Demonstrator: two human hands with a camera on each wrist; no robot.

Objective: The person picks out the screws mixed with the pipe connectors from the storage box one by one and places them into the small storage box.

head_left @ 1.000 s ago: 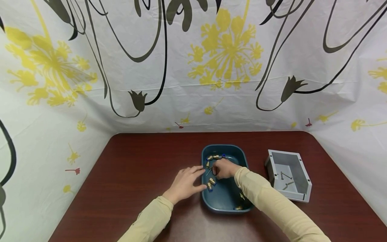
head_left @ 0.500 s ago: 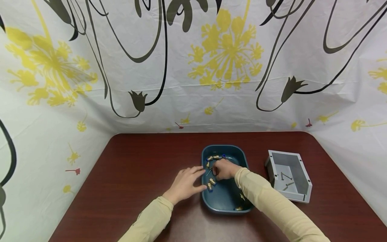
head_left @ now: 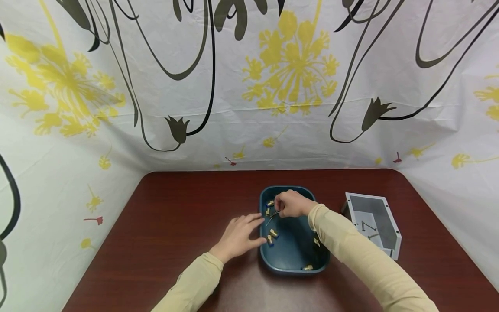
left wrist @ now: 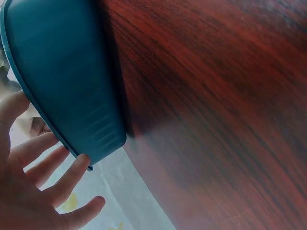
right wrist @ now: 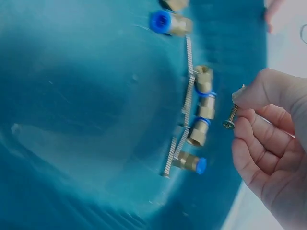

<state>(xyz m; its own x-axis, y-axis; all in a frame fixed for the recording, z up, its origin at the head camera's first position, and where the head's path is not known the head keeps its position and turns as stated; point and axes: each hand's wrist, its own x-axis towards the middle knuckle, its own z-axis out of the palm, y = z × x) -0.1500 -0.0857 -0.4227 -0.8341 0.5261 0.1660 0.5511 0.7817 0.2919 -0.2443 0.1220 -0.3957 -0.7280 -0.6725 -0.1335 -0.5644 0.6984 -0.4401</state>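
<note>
A blue-green tray (head_left: 290,253) holds several brass fittings with blue ends (right wrist: 190,163) and several loose screws (right wrist: 170,157). Over the tray's far left part, my right hand (head_left: 291,203) pinches a screw (right wrist: 233,114) between thumb and fingers, its head hanging below the fingertips. My left hand (head_left: 239,238) lies at the tray's left side, fingers spread and mostly straight. In the left wrist view, its fingertips meet the rim of the tray.
Right of the tray stands a grey open box (head_left: 384,221) with a few screws (head_left: 368,225) on its floor. The right forearm passes over the tray's edge and the box's near left corner. Patterned cloth (head_left: 218,147) hangs behind the brown table (head_left: 187,208).
The right hand has risen and moved away from me inside the tray, and the screw in its fingers now shows. The left hand and tray have stayed put.
</note>
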